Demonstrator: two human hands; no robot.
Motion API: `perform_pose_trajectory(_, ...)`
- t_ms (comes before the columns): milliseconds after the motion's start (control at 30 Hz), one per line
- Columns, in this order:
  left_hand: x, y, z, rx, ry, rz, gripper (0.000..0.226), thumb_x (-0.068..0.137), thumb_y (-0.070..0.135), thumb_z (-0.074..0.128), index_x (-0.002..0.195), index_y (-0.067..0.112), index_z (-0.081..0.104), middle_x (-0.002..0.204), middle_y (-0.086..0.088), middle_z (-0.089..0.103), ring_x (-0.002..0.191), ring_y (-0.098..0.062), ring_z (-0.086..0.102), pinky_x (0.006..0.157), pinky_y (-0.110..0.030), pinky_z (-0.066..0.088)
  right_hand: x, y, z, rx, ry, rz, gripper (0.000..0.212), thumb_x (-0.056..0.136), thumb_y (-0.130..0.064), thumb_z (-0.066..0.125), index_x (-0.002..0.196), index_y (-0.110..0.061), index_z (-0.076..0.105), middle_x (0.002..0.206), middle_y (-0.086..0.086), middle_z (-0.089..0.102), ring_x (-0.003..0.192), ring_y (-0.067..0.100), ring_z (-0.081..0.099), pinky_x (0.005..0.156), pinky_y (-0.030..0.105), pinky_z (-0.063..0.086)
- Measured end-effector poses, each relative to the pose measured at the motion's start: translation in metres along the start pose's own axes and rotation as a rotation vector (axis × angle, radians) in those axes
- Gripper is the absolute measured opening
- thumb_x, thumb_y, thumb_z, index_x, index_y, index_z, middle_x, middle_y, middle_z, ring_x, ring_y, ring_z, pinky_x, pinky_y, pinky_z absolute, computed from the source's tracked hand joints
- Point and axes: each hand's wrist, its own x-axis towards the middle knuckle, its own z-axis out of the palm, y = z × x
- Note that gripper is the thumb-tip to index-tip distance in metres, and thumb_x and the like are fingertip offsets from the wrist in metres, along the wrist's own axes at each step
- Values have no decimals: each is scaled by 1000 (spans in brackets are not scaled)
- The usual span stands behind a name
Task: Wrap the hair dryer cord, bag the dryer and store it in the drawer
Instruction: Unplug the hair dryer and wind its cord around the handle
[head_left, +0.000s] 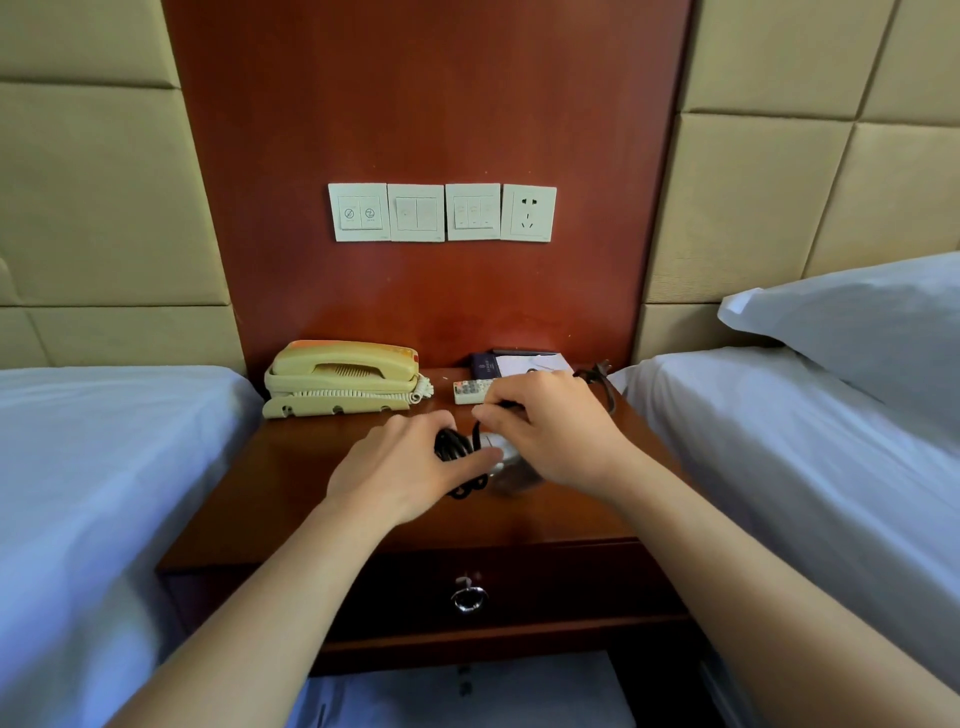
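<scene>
One drawer (545, 587) sits nearest, shut, in the front of the table (291, 467), with a metal ring pull (468, 598) at its middle. No bag can be made out.

Above it both forearms reach in to the middle of the tabletop. The left hand (410, 467) has its fingers curled round a bundle of black cord (451, 450) loops. The right hand (556, 431), touching or nearly touching it, pinches a strand of the same cord between thumb and fingertips. The hair dryer (511, 470) shows only as a blurred grey body under and between the hands, so its long axis cannot be told.

From the right hand the loose tail runs away and to the right, ending at the plug (597, 371) near the table's far right corner. By my reading the right hand is the nearer one to feed that tail in, and wrapping is not yet finished.

Farther back lie a small remote (470, 391), a notepad (530, 362) and a cream telephone (343, 376). White-sheeted beds flank the table, left (104, 467) and right (779, 467), the right one bearing a pillow (857, 332). On the wood wall panel (441, 104) hang switch plates (415, 212) and a socket (528, 212).
</scene>
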Motion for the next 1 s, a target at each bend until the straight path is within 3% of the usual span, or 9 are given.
perform_pose_trajectory(200, -3, 4, 1, 198, 57, 74, 52, 81, 71, 38, 107, 30, 58, 94, -1, 67, 87, -26, 62, 67, -33, 43, 2, 1, -1, 60, -52, -15, 24, 91, -30, 55, 69, -20, 58, 58, -11, 49, 62, 17, 51, 56, 32, 38)
perform_pose_trajectory(333, -2, 4, 4, 262, 47, 88, 58, 82, 72, 35, 116, 30, 53, 103, -5, 66, 98, -31, 61, 70, -34, 37, 5, 7, -6, 123, -45, -23, 27, 87, -31, 61, 74, -8, 67, 65, 3, 60, 61, 19, 55, 57, 34, 42)
perform_pose_trajectory(500, -4, 1, 9, 219, 76, 92, 45, 83, 67, 40, 98, 26, 53, 83, -2, 58, 88, -30, 59, 67, -33, 37, 6, 26, -10, 165, -65, 48, 34, 89, -30, 60, 68, -3, 61, 63, 11, 54, 56, 13, 43, 56, 28, 33)
perform_pose_trajectory(600, -5, -3, 15, 185, 74, 92, 45, 86, 63, 40, 102, 24, 54, 76, 3, 53, 76, -25, 57, 64, -32, 37, 5, 32, -9, 234, -144, 68, 36, 91, -27, 57, 60, -11, 53, 55, 1, 41, 50, 7, 34, 53, 23, 30)
perform_pose_trajectory(733, -6, -4, 20, 180, 110, 109, 40, 91, 57, 36, 108, 24, 52, 75, 3, 53, 80, -27, 60, 64, -31, 36, 5, 39, -8, 280, -174, 85, 39, 91, -28, 56, 55, -17, 48, 53, -3, 38, 47, 6, 32, 52, 24, 31)
perform_pose_trajectory(867, -5, -1, 18, 120, 171, 84, 28, 95, 47, 33, 89, 26, 51, 73, 2, 56, 84, -29, 64, 63, -32, 38, 8, 56, -11, 278, -142, 103, 43, 89, -25, 61, 52, -16, 40, 54, -1, 32, 52, 10, 31, 54, 30, 27)
perform_pose_trajectory(1000, -3, -5, 13, 57, 114, 29, 31, 95, 46, 32, 77, 28, 51, 66, 3, 57, 71, -25, 58, 63, -32, 41, 4, 72, -15, 490, -200, 127, 35, 90, -20, 60, 60, -4, 55, 56, -3, 48, 59, 6, 43, 57, 20, 33)
